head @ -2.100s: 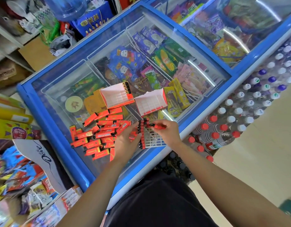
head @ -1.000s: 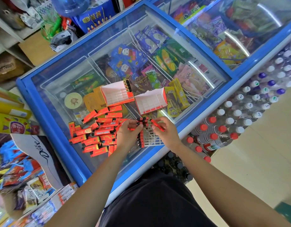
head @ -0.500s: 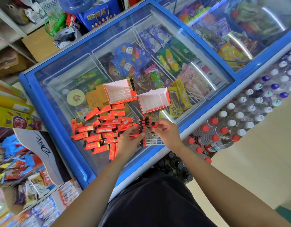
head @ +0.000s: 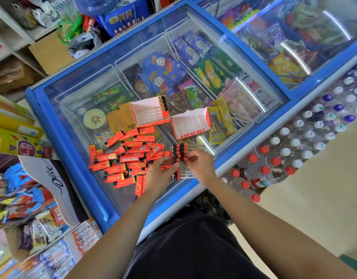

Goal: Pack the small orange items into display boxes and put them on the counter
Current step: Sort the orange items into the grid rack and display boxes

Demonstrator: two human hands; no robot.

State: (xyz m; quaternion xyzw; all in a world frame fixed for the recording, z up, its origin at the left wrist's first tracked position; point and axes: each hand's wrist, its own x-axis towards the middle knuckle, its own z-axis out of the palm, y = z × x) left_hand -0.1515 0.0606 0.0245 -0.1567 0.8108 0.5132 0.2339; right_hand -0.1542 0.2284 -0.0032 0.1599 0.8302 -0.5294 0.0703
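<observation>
Head view, looking down.

- Chest freezer with blue frame (head: 59,125) and clear sliding glass lid (head: 77,97): used as the work surface.
- Small orange oblong items with black ends (head: 131,158): a loose heap of flat cartons with gold print is seen on the lid, left of the hands, overlapping at mixed angles.
- White plastic grid tray (head: 188,173): it is located at the lid's near edge. Two short columns of orange, black-capped pieces (head: 178,151) are stood upright in its left cells; the right cells are bare.
- Left hand (head: 161,172): fingers are curled at the tray's left edge, with the thumb laid against the filled column; the tray is gripped.
- Right hand (head: 199,166): fingertips are pinched narrowly on one orange piece (head: 185,158) at the second column.
- Two open orange display boxes with white interiors (head: 147,109) (head: 185,117): they are set side by side just beyond the tray. A row of black-topped pieces (head: 162,103) is noted at the left box's far right corner.
</observation>
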